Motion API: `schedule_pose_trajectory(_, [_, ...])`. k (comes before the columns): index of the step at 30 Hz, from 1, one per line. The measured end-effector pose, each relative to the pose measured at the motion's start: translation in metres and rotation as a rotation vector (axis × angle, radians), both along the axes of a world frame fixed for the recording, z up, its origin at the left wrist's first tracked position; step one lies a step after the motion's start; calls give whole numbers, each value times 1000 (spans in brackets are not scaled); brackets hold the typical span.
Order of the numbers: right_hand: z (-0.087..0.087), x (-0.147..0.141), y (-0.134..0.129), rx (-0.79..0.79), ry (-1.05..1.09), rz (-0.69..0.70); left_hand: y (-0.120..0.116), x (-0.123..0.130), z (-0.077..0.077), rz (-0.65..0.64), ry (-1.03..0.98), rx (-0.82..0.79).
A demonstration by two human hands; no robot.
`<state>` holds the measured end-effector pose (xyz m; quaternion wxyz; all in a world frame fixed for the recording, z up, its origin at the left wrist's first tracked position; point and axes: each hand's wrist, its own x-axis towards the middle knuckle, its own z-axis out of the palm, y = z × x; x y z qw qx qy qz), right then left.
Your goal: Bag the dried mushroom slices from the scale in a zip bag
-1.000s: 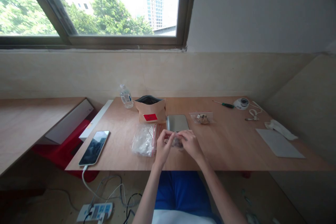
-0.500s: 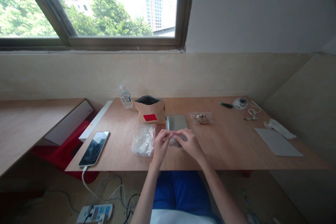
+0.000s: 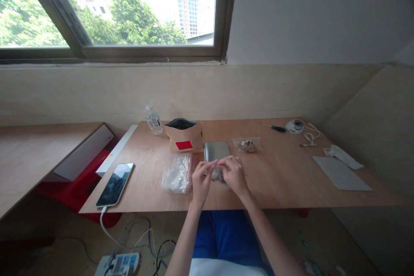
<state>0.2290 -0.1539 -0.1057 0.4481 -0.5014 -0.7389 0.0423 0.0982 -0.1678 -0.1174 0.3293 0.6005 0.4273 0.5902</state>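
both hands meet over the front middle of the wooden desk [image 3: 284, 181], just in front of a flat grey rectangular device [image 3: 217, 150]. left hand [image 3: 201, 179]: fingers curled, thumb and fingertips pinched on the left edge of a small clear plastic zip bag with brownish bits inside [image 3: 217, 174]. right hand [image 3: 235, 174]: fingers bent and closed on the right side of the same bag, knuckles up. the bag sits between the two hands, low over the desk; cannot tell whether it touches the surface. most of it is hidden by the fingers.

just left of the left hand lies a loose pile of empty clear zip bags with red seal strips [image 3: 177, 174], flat on the desk. behind that stands an open brown kraft paper pouch with a red label [image 3: 183, 137], upright, dark lining showing at the mouth. a small clear plastic water bottle [image 3: 153, 120] stands to the pouch's left, near the wall. right of the grey device lies another clear zip bag holding brown pieces [image 3: 247, 144], well apart from the hands.

a smartphone with a dark screen [image 3: 115, 178] lies near the desk's left front corner, white cable hanging off the edge. far right back: a green-handled screwdriver [image 3: 274, 128] and a small round white device [image 3: 295, 126]. a sheet of grey paper [image 3: 341, 173] lies at the right end.
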Motion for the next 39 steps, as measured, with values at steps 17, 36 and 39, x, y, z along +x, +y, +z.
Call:
schedule_pose_trajectory(17, [-9, -1, 9, -98, -33, 143, 5, -11, -9, 32, -95, -98])
schedule_pose_trajectory(36, [2, 4, 5, -107, 26, 155, 5, -17, -17, 39, 35, -77])
schedule_pose_trajectory(39, [-3, 2, 5, -77, -17, 129, 5, -15, -17, 62, 75, -25])
